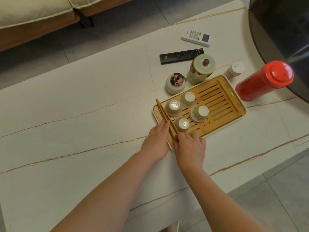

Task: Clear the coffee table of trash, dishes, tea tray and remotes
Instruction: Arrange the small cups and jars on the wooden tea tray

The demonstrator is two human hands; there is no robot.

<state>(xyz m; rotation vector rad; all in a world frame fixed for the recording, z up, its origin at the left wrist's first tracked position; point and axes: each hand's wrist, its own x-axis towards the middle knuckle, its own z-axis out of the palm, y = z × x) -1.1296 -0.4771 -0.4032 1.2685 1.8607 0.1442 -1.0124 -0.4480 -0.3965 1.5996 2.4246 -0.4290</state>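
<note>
With the tea tray (222,104) on the worktop (83,131), left grip (157,143) flat-fingered against its edge and right grip (190,148) curled over its near rim, a corner-only lift could tip it, sliding the cups (199,113) and tongs (163,111) off.

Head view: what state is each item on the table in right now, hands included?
tea tray: flat on the table.
cups: four, upside down on the tray.
tongs: lying along the tray's end.
black remote: face up, untouched.
white remote: face up, untouched.
tall jar: lid on.
red canister: lid on.
left hand: fingers straight, touching the tongs.
right hand: on the tray's rim, grip unclear.
</note>
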